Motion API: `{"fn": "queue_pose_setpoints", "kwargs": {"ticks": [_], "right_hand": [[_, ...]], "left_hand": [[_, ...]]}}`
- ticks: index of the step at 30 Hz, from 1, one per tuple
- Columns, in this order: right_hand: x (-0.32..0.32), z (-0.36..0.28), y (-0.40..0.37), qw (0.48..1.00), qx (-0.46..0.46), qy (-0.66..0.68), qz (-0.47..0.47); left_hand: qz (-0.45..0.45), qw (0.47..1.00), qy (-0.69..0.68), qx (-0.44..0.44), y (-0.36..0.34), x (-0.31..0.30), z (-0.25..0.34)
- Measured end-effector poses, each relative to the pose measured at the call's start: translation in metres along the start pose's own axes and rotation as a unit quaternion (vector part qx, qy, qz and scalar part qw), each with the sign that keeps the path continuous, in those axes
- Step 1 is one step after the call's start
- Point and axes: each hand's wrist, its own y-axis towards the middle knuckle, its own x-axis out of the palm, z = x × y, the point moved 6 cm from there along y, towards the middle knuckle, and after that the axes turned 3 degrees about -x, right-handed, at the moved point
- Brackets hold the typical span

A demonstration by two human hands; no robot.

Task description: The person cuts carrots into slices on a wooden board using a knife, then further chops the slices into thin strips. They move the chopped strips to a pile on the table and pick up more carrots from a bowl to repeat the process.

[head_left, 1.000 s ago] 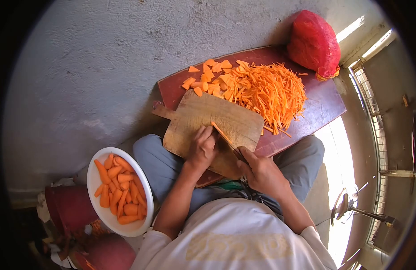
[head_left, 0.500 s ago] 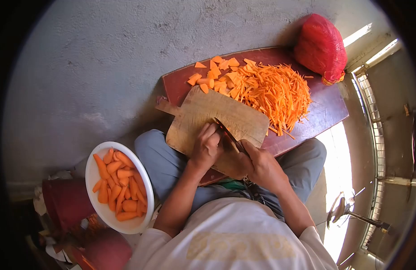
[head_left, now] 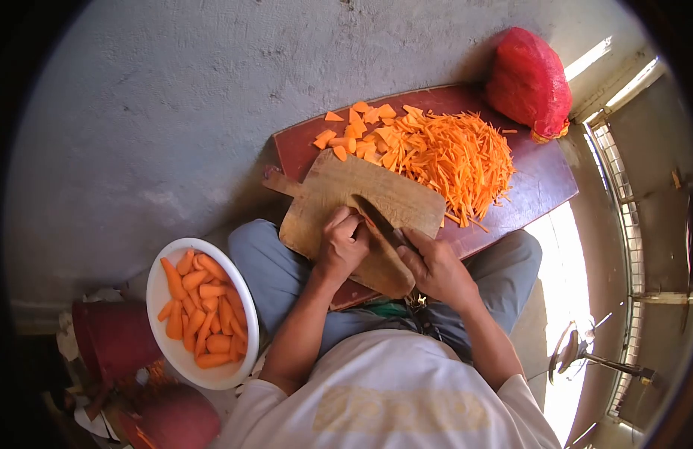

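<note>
A wooden cutting board (head_left: 339, 191) rests on a dark red tray (head_left: 537, 176) across my lap. My left hand (head_left: 340, 243) presses down on the board's near part with its fingers curled over a carrot piece that is mostly hidden. My right hand (head_left: 434, 268) grips a knife (head_left: 378, 219) whose blade lies on the board right beside my left fingers. Beyond the board, a heap of carrot strips (head_left: 459, 157) and some carrot chunks (head_left: 354, 131) lie on the tray.
A white bowl (head_left: 160, 295) full of peeled carrot pieces (head_left: 200, 314) sits on the floor at my left knee. A red mesh sack (head_left: 527, 78) stands at the tray's far right corner. Red containers (head_left: 114, 340) crowd the lower left. A metal stand (head_left: 586, 352) is at the right.
The knife blade has come down from a raised, tilted edge to lie against the board beside my left fingers. The view shifted slightly.
</note>
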Motion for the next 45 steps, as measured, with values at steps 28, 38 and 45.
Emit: {"fn": "queue_pose_setpoints", "kwargs": {"ticks": [28, 38, 45], "right_hand": [[-0.016, 0.039, -0.011, 0.988, 0.052, 0.136, 0.057], [-0.017, 0.037, -0.01, 0.995, 0.016, 0.078, 0.061], [-0.02, 0.029, -0.01, 0.995, 0.023, 0.083, 0.058]], "left_hand": [[-0.133, 0.947, 0.269, -0.119, 0.164, 0.023, -0.099], [-0.098, 0.955, 0.248, -0.13, 0.159, 0.03, -0.084], [-0.011, 0.989, 0.032, -0.145, 0.173, 0.013, -0.101]]}}
